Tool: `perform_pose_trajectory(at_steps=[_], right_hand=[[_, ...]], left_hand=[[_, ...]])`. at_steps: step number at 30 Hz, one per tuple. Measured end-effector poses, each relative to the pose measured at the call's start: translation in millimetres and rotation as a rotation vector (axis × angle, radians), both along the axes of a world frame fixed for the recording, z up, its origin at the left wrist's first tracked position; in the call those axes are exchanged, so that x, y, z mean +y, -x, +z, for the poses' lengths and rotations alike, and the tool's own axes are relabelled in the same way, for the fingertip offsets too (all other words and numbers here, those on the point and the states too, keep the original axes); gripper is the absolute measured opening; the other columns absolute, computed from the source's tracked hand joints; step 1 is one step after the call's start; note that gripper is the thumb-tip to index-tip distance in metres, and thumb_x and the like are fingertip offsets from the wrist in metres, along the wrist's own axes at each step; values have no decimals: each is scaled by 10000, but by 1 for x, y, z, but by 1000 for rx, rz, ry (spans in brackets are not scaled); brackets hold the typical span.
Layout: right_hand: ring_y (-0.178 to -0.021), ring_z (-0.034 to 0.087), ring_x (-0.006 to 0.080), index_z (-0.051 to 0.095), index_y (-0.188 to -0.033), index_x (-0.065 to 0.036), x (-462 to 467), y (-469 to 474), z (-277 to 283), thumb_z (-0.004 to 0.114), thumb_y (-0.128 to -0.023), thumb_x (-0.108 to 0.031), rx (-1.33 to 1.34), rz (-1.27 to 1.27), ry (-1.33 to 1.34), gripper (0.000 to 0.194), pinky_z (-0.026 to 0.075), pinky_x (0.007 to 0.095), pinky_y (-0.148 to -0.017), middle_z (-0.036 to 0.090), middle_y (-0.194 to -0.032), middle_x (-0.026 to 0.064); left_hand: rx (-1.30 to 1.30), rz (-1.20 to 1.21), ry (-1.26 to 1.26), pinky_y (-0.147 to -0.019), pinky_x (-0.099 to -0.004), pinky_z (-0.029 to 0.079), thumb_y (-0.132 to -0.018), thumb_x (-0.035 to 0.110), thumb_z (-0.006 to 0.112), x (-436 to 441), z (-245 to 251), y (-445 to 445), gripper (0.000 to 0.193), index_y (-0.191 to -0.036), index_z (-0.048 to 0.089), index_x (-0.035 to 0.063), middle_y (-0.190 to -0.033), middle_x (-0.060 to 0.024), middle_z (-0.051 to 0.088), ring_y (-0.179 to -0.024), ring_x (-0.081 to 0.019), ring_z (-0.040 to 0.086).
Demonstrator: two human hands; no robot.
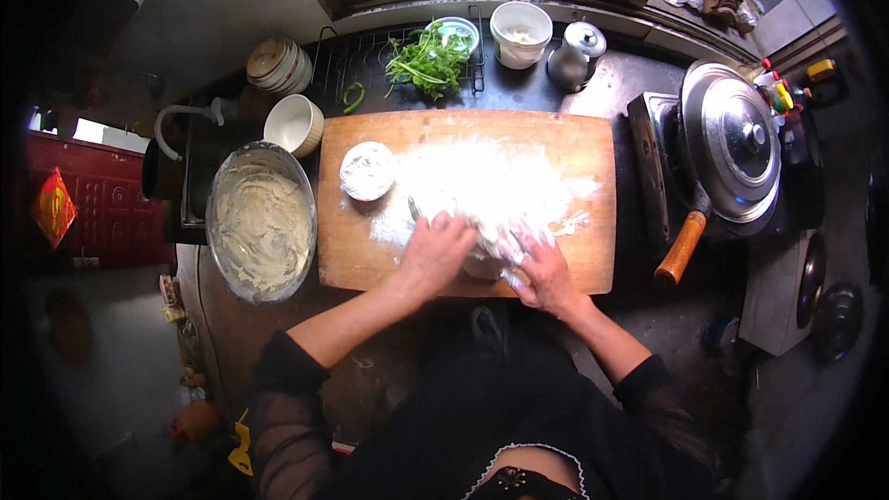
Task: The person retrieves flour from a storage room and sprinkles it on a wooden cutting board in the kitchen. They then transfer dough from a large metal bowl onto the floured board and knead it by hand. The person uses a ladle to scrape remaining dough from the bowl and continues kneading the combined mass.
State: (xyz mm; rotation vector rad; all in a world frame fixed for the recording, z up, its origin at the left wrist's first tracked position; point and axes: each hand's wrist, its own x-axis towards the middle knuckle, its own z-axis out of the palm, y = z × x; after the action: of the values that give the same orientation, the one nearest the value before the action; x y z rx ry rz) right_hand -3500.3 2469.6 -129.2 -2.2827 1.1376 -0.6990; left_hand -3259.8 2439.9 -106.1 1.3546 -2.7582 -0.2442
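A wooden board (pixel 465 126) lies before me, with white flour (pixel 479 167) spread over its middle, glaring in the light. My left hand (pixel 441 244) bends its fingers down at the left side of a floury lump of dough (pixel 492 235). A small grey edge (pixel 414 208) shows beyond its fingertips; what it belongs to is unclear. Coated in flour, my right hand (pixel 545 267) grips the dough's right side, thumb toward me. A small bowl heaped with flour (pixel 367 171) stands on the board's left part. Left of the board, a metal basin (pixel 260 222) has pale, sticky dough smeared inside.
A white bowl (pixel 294 126) and stacked bowls (pixel 278 66) stand back left. Leafy greens (pixel 430 66) lie on a wire rack behind the board, beside a white tub (pixel 521 35). Right, a lidded pan (pixel 733 139) sits on a stove, its wooden handle (pixel 682 248) jutting toward me.
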Motion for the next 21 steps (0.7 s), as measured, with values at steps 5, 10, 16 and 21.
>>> perform_pose_trajectory(at_steps=[5, 10, 16, 21], right_hand=[[-1353, 387, 437, 662, -1100, -84, -3, -2, -42, 656, -694, -19, 195, -45, 20, 411, 354, 538, -1083, 434, -1436, 222], [-1338, 400, 439, 679, -927, -39, -88, -6, -86, 592, -688, 30, 227, -200, -34, 263, 370, 528, -1075, 395, -1475, 233], [-1290, 463, 345, 539, -1282, -57, -101, 31, -62, 563, -691, 44, -668, -401, -610, 600, 460, 408, -997, 458, -1406, 184], [-1155, 551, 270, 362, -1443, -44, -58, 60, -43, 676, -760, -38, -536, -641, -872, 752, 493, 366, -947, 538, -1275, 196]], left_hand=[[-106, -97, 152, -763, -401, 395, -755, 173, 586, 9, -70, 13, 87, -825, 600, 123, -907, -81, 562, -907, -255, 510], [59, 163, -107, -818, -448, 458, -803, 93, 558, -75, -107, 43, 132, -887, 657, 74, -947, -107, 646, -1023, -312, 558], [777, 347, -747, -847, -382, 495, -850, 42, 564, -61, -68, 2, 231, -1072, 614, 2, -1034, -154, 657, -910, -295, 623], [1292, 1321, -925, -803, -312, 530, -858, 48, 660, 29, -70, -44, 545, -1347, 425, -2, -1164, -122, 619, -934, -196, 621]])
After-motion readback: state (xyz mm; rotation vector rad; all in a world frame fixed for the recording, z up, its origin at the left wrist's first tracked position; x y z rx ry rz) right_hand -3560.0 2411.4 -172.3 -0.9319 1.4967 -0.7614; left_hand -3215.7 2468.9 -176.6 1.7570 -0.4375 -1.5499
